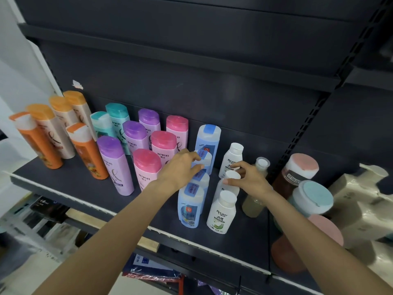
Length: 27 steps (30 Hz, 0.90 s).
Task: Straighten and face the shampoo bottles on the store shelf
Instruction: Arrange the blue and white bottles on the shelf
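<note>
A person's two bare arms reach over a dark store shelf stocked with shampoo in colour-sorted rows. The left hand rests its fingers on the caps of two blue bottles in a file of four running from the shelf's back panel to its front edge. The right hand pinches the cap of the middle white bottle in a row of three just beside it (the front white bottle stands label-forward near the front edge). Orange bottles crowd the shelf's left end; teal, purple bottles and pink bottles fill the middle. Pastel-lidded jars stand at the right end.
</note>
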{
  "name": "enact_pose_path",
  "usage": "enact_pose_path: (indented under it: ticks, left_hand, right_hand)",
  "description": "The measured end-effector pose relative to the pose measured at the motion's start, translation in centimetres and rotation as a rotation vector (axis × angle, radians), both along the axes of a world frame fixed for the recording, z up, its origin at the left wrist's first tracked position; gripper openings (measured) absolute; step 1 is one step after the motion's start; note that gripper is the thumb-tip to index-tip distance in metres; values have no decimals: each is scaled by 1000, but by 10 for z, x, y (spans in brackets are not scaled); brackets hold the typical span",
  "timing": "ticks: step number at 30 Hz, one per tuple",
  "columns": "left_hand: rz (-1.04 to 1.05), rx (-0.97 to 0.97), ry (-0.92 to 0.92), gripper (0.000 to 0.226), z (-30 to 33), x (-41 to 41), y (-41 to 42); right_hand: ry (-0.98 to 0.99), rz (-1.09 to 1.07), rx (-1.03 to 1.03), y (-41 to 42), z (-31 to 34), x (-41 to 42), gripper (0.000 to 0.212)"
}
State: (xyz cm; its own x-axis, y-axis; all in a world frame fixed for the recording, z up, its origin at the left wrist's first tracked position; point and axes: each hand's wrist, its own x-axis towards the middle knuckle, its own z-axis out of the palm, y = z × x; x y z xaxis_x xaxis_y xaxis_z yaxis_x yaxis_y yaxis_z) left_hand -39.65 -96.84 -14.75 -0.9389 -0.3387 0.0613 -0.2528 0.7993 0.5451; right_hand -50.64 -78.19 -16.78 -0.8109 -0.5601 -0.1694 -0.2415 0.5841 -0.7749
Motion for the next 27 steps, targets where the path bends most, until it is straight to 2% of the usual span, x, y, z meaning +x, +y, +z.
enact_pose_path:
  ticks: [2,5,9,12,15,19,23,27]
  left_hand:
    - [7,-11,38,32,4,-8,-1]
    - [16,-41,71,34,6,-22,-3]
    - [15,-66,28,36,2,-37,-8]
    - [10,-67,-7,36,-1,-42,-11]
    - [6,-64,-18,34,-4,-42,-12]
    - [5,-40,-11,34,-3,-40,-13]
    - [-4,-39,-23,34,-2,-41,-12]
    - [29,-27,20,35,1,-38,-6]
  right_hand:
    - [-69,-19,-69,2,7,-8,50]
    - [88,-111,-98,-1,15,-30,41]
    - [258,-104,69,-14,14,-59,53]
    - [236,-53,137,-27,10,-72,62]
    - [224,-62,153,-38,2,-78,59]
    - [251,-166,73,-42,-5,-76,32]
    - [275,-203,1,-31,2,-69,26]
    - [266,-261,-206,-14,29,-57,21]
